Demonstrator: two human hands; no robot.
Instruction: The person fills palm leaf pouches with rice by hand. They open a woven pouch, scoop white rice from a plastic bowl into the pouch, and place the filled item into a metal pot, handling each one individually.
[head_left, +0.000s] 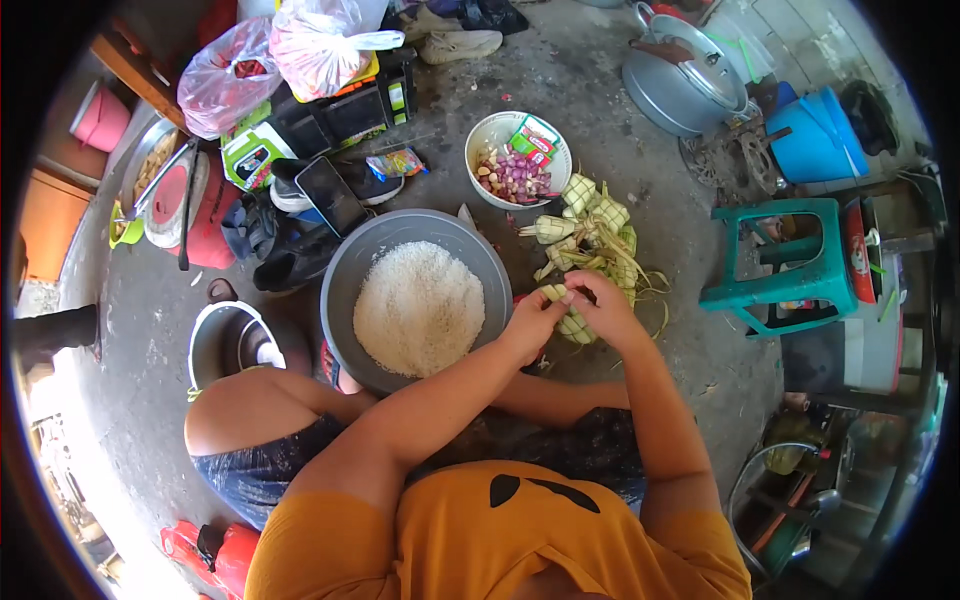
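Both hands are at a woven palm-leaf rice pouch (576, 327), a ketupat casing, held over the floor just right of the basin. My left hand (534, 321) grips its near-left side, thumb on top. The fingertips of my right hand (604, 306) pinch its upper edge, close to the left thumb. A heap of more woven pouches (604, 217) with loose leaf ends lies just beyond. To the left, a grey plastic basin (341, 266) holds a mound of uncooked white rice (420, 311). My hands partly cover the pouch, so its opening cannot be made out.
A white bowl (474, 161) of shallots, garlic and packets stands beyond the basin. A metal pot (201, 349) sits left by my knee. A phone (332, 196) leans among shoes (300, 262). Right are a green plastic stool (784, 262), a blue bucket (814, 139) and a large aluminium pot (667, 86).
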